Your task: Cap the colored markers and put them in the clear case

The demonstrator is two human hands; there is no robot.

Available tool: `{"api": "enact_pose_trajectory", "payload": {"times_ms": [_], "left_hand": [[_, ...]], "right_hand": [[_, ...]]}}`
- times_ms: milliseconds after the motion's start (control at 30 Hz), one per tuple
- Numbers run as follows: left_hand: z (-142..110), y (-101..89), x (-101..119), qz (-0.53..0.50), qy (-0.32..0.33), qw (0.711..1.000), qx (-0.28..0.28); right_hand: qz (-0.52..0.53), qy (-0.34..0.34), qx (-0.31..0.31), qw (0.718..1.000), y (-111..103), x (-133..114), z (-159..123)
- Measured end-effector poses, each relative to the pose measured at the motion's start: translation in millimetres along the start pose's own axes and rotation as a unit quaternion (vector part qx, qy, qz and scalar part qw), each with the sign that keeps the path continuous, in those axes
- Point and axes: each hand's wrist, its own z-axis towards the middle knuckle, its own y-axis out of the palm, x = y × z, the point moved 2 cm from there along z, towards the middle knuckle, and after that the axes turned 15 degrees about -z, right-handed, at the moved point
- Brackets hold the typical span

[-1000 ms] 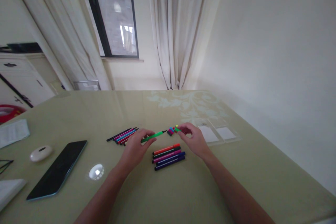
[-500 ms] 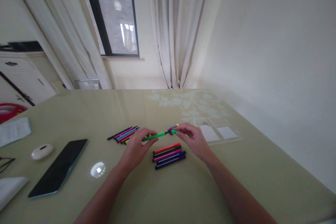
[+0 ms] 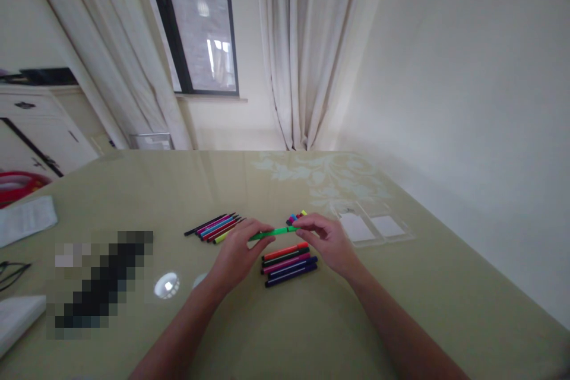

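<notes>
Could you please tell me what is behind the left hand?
Uncapped markers lie beyond the left hand; it covers the right end of the yellow marker, so that end cannot be seen.

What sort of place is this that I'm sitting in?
It looks like a room in a home, though an office can't be ruled out. Long pale curtains hang by a window, and a pale cabinet with ornate handles stands beyond the table.

The left forearm [image 3: 187, 320] and right forearm [image 3: 396, 320] are angling forward and inward. The left hand [image 3: 239, 249] is pinching with thumb and curled fingers, pointing right; the right hand [image 3: 330, 244] is facing it, just apart, thumb and fingertips likewise pinching.
</notes>
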Motion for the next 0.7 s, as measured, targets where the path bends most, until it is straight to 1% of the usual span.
{"api": "enact_pose_trajectory", "payload": {"times_ms": [67, 200, 333, 433, 500, 567, 600, 633, 700], "left_hand": [[-0.3, 1.6, 2.4, -0.007, 0.002, 1.0, 0.006], [-0.2, 4.6, 8.0, -0.027, -0.013, 0.999, 0.021], [-0.8, 7.0, 9.7, -0.036, -0.018, 0.999, 0.037], [-1.1, 8.0, 8.8, -0.035, -0.016, 0.999, 0.037], [-0.1, 7.2, 7.5, -0.035, -0.026, 0.999, 0.024], [2.3, 3.4, 4.6, -0.037, -0.045, 0.998, 0.005], [3.8, -0.2, 2.1, -0.038, -0.054, 0.998, 0.006], [5.4, -5.2, -1.2, -0.04, -0.064, 0.997, 0.017], [7.7, -18.4, -10.6, -0.038, -0.09, 0.993, 0.068]], "right_hand": [[-0.009, -0.002, 0.011, 1.0, 0.1, -0.5, -0.4], [-0.021, 0.008, 0.025, 0.999, -1.9, -1.8, -0.8], [-0.035, 0.007, 0.025, 0.999, -2.4, -2.2, -1.5], [-0.041, 0.007, 0.019, 0.999, -0.8, -0.7, -1.8], [-0.031, 0.015, 0.013, 0.999, 0.8, 1.2, -1.5], [-0.016, 0.028, 0.001, 0.999, 2.4, 4.1, -0.8], [-0.012, 0.035, -0.006, 0.999, 3.0, 6.0, -0.4], [-0.015, 0.041, -0.012, 0.999, 3.4, 8.3, 0.1], [-0.038, 0.055, -0.022, 0.998, 3.4, 14.0, 1.1]]}}
